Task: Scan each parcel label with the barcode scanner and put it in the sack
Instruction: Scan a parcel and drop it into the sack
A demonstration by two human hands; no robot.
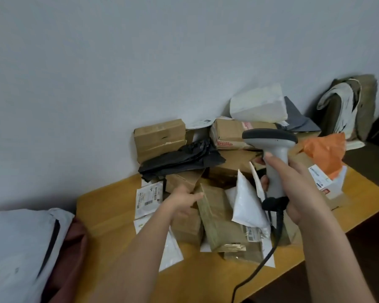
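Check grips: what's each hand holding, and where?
Right hand grips the barcode scanner by its handle. Left hand touches a brown parcel's top edge, grip unclear.
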